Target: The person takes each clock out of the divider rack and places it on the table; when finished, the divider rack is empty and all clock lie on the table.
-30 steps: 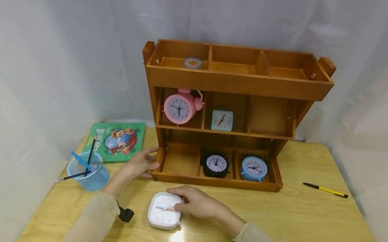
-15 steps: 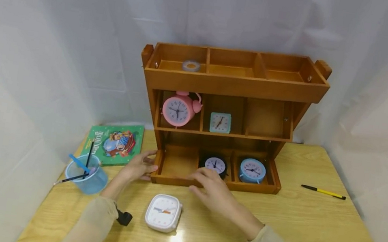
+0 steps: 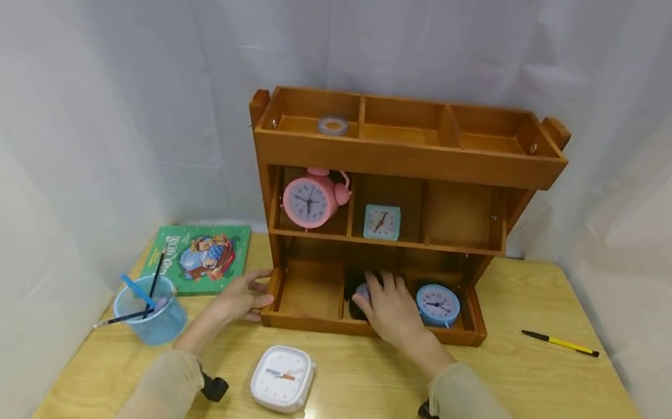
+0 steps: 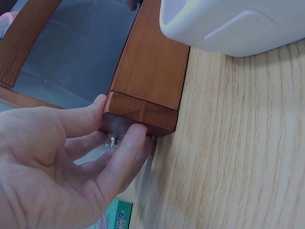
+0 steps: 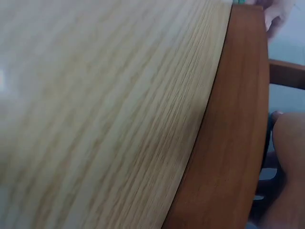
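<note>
A brown wooden shelf (image 3: pixel 409 162) of three tiers stands at the back of the table. My left hand (image 3: pixel 239 298) holds its lower left front corner, the thumb on one face and fingertips on the end face in the left wrist view. My right hand (image 3: pixel 394 310) reaches into the bottom middle compartment, its fingers curled over a black alarm clock (image 3: pixel 355 308), which it mostly hides. The light blue alarm clock (image 3: pixel 438 305) stands in the compartment to the right. In front of the shelf, the white square alarm clock (image 3: pixel 282 377) lies face up on the table.
A pink twin-bell clock (image 3: pixel 307 201) and small mint clock (image 3: pixel 382 222) occupy the middle tier. A tape roll (image 3: pixel 332 125) lies up top. At left are a green book (image 3: pixel 202 257) and blue cup (image 3: pixel 158 323) with pencils; a yellow pen (image 3: pixel 560 343) lies right.
My right hand has let go of the white clock and moved right and forward onto the black clock in the shelf. The left hand stays at the shelf's corner.
</note>
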Action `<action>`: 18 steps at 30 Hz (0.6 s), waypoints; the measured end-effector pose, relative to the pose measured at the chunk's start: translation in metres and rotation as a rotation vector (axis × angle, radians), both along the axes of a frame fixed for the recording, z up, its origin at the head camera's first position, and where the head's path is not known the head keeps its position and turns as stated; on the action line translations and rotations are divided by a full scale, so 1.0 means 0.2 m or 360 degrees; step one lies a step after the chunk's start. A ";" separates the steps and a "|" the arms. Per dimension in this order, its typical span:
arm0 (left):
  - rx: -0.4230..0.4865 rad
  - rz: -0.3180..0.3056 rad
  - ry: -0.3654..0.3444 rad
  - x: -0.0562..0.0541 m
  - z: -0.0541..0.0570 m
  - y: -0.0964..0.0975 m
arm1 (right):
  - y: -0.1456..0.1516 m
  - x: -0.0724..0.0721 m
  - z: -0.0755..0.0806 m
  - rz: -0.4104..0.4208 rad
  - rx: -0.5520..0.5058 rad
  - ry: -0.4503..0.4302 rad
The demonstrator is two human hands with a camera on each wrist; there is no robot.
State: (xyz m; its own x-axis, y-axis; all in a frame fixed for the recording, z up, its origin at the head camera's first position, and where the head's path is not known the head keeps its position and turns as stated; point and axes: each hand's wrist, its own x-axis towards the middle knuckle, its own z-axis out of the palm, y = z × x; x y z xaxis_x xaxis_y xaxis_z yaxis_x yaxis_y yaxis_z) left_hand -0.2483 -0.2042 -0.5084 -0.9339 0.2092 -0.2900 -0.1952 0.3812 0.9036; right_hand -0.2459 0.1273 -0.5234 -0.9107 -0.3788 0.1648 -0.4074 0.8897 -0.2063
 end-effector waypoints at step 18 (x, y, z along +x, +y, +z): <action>0.0030 -0.0015 0.0003 0.00 -0.02 -0.01 | -0.05 -0.06 0.06 -0.0248 -0.0142 -0.0467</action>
State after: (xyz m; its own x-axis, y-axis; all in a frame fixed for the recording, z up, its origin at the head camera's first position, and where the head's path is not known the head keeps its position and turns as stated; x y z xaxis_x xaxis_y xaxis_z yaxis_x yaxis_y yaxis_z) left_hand -0.2480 -0.2055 -0.5118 -0.9323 0.2234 -0.2844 -0.1902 0.3659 0.9110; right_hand -0.2572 0.1175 -0.5115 -0.9700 -0.2270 -0.0866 -0.1795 0.9099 -0.3741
